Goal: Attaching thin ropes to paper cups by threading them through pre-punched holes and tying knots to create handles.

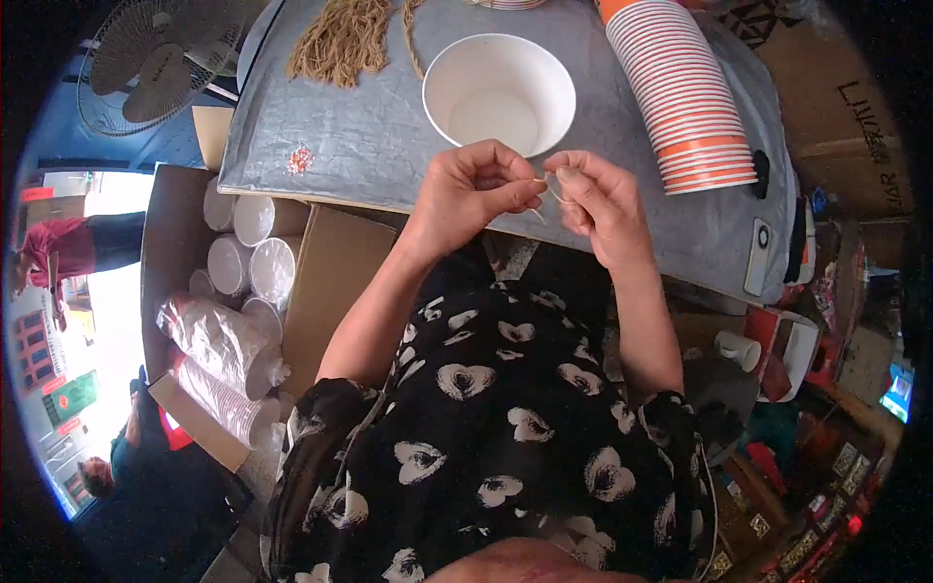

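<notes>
My left hand (pixel 471 191) and my right hand (pixel 604 202) come together over the table's near edge, fingertips almost touching. Between them runs a thin pale cord (pixel 557 197), pinched by both hands, with a short end hanging below the left fingers. How it is looped or knotted is too small to tell. Just beyond my hands stands a round white tub (pixel 501 115), its open mouth upward and nothing visible inside. A bundle of tan twine (pixel 342 44) lies at the table's far left, with a separate strand beside it.
A long stack of orange-and-white tubs (pixel 685 97) leans along the right. Small red-and-white bits (pixel 299 160) lie on the grey table cover (pixel 360 146). A phone (pixel 758 255) rests at the right edge. Left of me, a cardboard box (pixel 340 257) holds wrapped tub stacks (pixel 219 345); beyond is a fan (pixel 160 73).
</notes>
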A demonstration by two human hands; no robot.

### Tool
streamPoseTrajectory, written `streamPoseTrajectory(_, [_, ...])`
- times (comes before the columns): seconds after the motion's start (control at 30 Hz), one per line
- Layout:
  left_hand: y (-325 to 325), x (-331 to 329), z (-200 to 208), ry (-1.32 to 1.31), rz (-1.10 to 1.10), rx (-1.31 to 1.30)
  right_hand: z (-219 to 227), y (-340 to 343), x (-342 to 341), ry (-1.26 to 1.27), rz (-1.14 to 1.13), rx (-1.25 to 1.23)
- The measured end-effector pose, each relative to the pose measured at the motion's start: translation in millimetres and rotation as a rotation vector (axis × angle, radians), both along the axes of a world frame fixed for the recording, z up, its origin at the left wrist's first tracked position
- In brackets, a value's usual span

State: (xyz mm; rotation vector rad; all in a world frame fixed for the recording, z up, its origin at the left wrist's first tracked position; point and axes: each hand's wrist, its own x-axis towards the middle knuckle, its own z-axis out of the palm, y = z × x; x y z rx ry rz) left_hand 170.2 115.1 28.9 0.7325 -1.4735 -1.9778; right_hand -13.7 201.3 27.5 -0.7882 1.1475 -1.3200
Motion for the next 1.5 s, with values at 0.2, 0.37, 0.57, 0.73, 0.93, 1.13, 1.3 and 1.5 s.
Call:
streamPoseTrajectory(0.2, [0.9, -1.0, 0.1, -0.005, 0.000, 0.007, 5.4, 0.2, 4.1, 0.245, 0.026, -0.071])
streamPoseTrajectory(0.37, [0.5, -1.2, 2.4, -0.006, -0.016, 0.021, 0.7, 0.6, 2.1, 0.136, -0.036, -0.019])
streamPoseTrajectory(0.57, [-0.3, -0.1, 2.1, 0.046, -0.054, 0.086, -0.9, -1.1, 1.4, -0.080, -0.053, 0.012])
streamPoseTrajectory(0.73, [1.8, -1.6, 1.7, 0.078, -0.035, 0.087, -1.9, -1.3, 0.0, -0.152, -0.049, 0.034])
streamPoseTrajectory(0.93, [3.3, -3.2, -2.0, 0.040, -0.006, -0.027, 1.5, -2.5, 4.7, -0.104, -0.068, 0.045])
streamPoseTrajectory(1.13, [2.6, -1.9, -6.5, 0.069, -0.016, 0.021, -0.3, -2.9, 6.7, -0.084, -0.068, 0.014])
streamPoseTrajectory(1.3, [2.6, -1.9, -7.5, 0.078, -0.034, 0.025, 1.1, -2.6, 9.1, -0.027, -0.094, -0.002])
streamPoseTrajectory(1.5, [2.3, -2.5, -4.8, 0.096, -0.027, 0.066, 6.1, -2.5, 10.1, 0.031, -0.149, -0.026])
